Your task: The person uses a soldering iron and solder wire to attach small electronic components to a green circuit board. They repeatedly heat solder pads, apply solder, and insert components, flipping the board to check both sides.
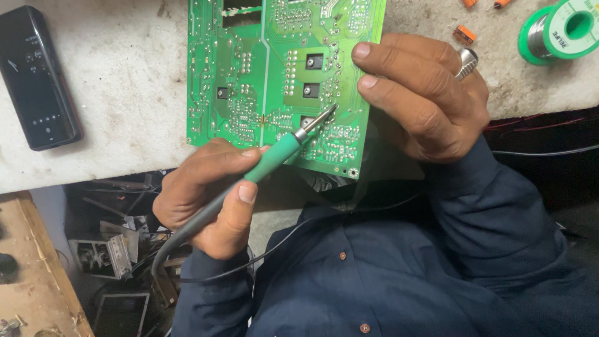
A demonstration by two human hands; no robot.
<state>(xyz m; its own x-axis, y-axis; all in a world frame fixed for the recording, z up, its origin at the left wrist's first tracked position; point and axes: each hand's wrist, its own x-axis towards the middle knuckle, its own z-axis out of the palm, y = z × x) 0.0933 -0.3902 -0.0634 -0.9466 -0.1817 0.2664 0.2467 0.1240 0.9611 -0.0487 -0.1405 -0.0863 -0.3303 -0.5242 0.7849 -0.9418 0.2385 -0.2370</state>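
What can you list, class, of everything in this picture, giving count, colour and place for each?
Circuit board: one, green, top centre on the worktop, solder side up.
Soldering iron: one, green handle, grey cord, tip on the board.
Solder spool: one, green reel, top right.
Small orange connectors: about three, top right.
Black device: one, top left.
Worktop: one, pale, stained.
Wooden bench: one, brown, bottom left.
Scrap parts: several, grey, below the worktop.
Shirt: one, dark blue, buttoned.
Left hand: grips the soldering iron.
Right hand: steadies the board's right edge, ring on one finger.
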